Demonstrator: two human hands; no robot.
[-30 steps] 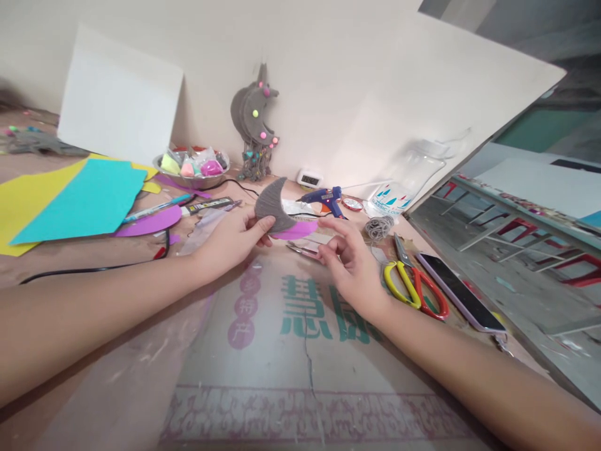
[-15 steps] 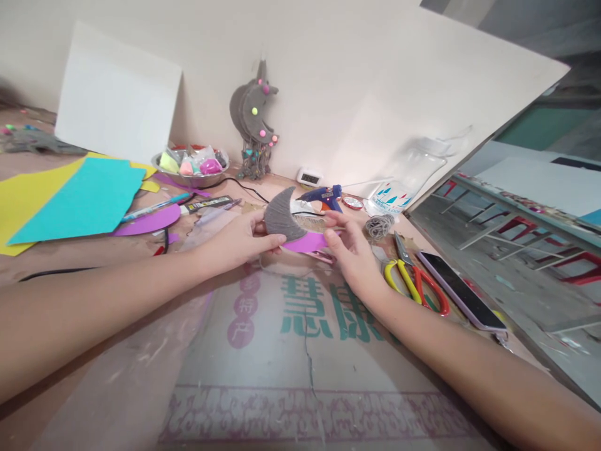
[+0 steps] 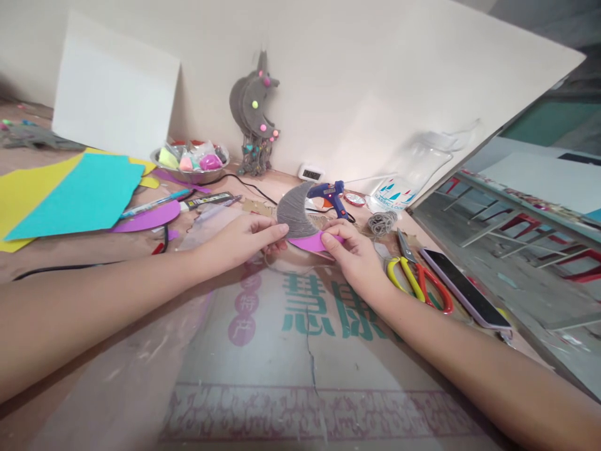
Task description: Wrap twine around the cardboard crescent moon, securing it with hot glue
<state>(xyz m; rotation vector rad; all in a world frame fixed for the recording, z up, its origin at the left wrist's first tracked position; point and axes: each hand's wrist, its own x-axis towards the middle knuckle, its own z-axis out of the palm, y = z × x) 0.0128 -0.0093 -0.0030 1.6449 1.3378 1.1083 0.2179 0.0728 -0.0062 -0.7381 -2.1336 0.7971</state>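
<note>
A crescent moon cutout is held above the printed plastic sheet; grey yarn wraps its upper part, while its lower right end shows bare purple. My left hand pinches the yarn-covered left edge between thumb and fingers. On the purple end, my right hand has its thumb on top and fingers behind. Just behind the crescent lies a blue glue gun with a white glue stick in its back. A small bundle of grey yarn sits beyond my right hand.
Scissors with yellow and red handles and a phone lie at the right. A metal bowl of bagged clay stands at back left, near coloured sheets. A decorated grey moon hangs on the wall.
The crescent has shifted slightly right and turned a little. My right fingers have come down from the open inner side onto its purple end. My left hand keeps hold of the left edge.
</note>
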